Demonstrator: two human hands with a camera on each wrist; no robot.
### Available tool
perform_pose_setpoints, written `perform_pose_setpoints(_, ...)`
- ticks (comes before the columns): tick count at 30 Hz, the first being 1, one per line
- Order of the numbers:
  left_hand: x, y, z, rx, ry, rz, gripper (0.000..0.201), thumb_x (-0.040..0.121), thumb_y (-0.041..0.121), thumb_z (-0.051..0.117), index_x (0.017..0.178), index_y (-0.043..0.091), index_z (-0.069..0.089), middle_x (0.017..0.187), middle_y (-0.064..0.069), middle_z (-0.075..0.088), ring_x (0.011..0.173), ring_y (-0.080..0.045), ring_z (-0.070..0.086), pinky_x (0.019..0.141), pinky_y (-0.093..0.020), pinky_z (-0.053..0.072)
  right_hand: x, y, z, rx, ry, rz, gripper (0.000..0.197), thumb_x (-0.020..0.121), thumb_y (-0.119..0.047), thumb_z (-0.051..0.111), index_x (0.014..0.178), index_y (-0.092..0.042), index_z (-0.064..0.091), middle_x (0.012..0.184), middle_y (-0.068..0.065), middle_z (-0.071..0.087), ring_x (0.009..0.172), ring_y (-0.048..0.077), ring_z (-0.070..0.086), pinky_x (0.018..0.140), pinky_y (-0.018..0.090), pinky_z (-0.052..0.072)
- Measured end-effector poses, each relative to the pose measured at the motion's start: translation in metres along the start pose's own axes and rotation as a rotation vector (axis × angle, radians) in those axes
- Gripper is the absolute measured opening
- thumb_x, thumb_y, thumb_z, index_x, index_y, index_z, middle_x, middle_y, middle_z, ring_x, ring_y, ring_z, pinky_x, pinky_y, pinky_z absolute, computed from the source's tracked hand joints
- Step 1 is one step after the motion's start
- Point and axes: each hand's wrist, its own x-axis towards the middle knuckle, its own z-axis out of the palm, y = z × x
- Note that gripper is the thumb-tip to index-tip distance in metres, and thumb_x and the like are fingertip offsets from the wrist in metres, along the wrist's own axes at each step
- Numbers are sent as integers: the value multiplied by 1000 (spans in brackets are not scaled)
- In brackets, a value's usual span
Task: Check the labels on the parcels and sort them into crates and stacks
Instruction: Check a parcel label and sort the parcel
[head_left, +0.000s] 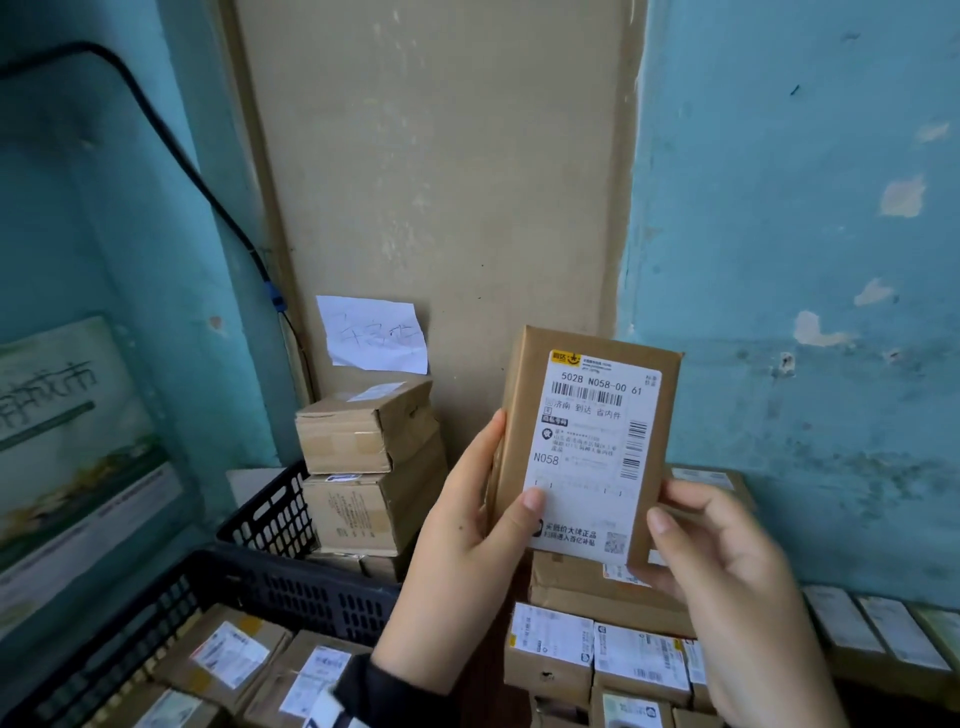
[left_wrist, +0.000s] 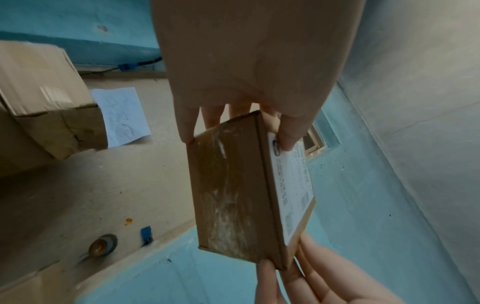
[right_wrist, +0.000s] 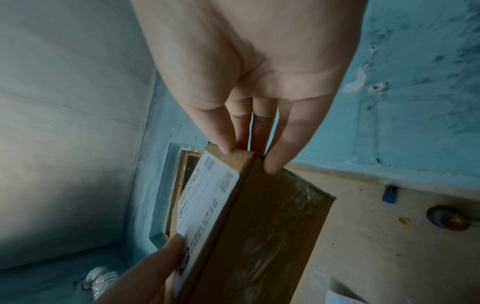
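Up in front of the beige door (head_left: 441, 182) we hold a flat cardboard parcel (head_left: 587, 447) upright, its shipping label (head_left: 592, 457) facing us; our left hand (head_left: 467, 540) and right hand (head_left: 727, 582) both pinch its lower corners, above labelled parcels (head_left: 597, 649) and a dark crate (head_left: 291, 587).

I saw a brown cardboard parcel (head_left: 524, 415) at centre, its white label (head_left: 592, 457) printed in black with striped barcodes and a yellow logo patch at the label's 11 o'clock corner. Its back (left_wrist: 228, 195) was brown under glossy clear tape. At 9 o'clock stood plain brown boxes (head_left: 369, 457) in a black lattice-patterned crate (head_left: 275, 519). Behind them hung a white paper note (head_left: 374, 332) with faint blue scribble. The wall (head_left: 805, 208) at 3 o'clock was turquoise with pale chipped patches; the panel (head_left: 441, 182) at 12 o'clock was beige. A black cable (head_left: 171, 145) ran at 10 o'clock.
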Motion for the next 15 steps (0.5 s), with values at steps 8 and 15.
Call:
perform_pose_setpoints(8, 19, -19, -127, -31, 79, -25, 61, 85, 25, 61, 143, 30, 42, 130, 24, 60, 119, 8, 56, 87, -10, 48, 14, 22, 125, 48, -121, 48, 24, 93, 1, 54, 92, -22, 63, 78, -15, 74, 71, -2, 68, 54, 15, 54)
perform_pose_setpoints(15, 45, -50, -257, 53, 109, -49, 60, 85, 29, 60, 142, 31, 43, 135, 17, 59, 123, 3, 55, 99, -24, 50, 24, 56, 258, 12, -142, 57, 40, 96, 0, 49, 102, -38, 59, 93, -21, 71, 85, -2, 69, 58, 22, 58)
